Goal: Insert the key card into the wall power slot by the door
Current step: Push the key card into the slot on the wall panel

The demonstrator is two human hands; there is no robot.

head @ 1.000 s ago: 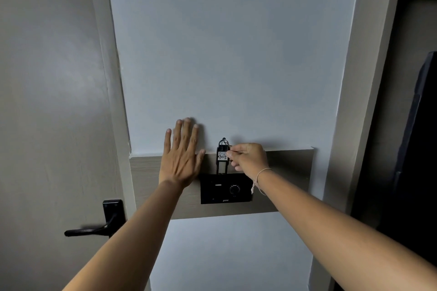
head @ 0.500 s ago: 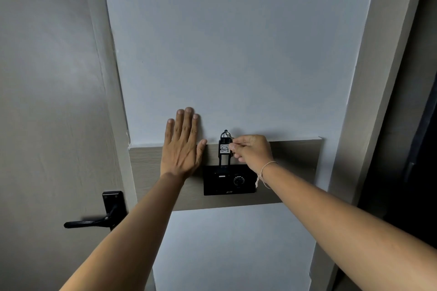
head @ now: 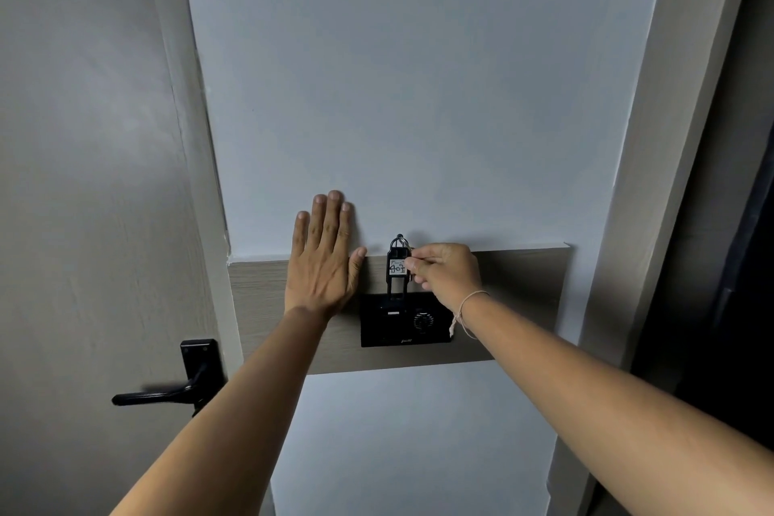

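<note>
A black key card with a white number label and a metal ring on top stands upright, its lower end in the top of the black wall power slot. My right hand pinches the card's right edge between thumb and fingers. My left hand lies flat on the wall just left of the card, fingers stretched upward, holding nothing. The power slot unit is mounted on a wooden band across the pale wall.
A grey door fills the left side, with a black lever handle low down. A pale door frame and a dark opening stand to the right.
The key card has gone lower, its bottom end now in the slot's top. My right hand stayed on it. My left hand kept flat on the wall.
</note>
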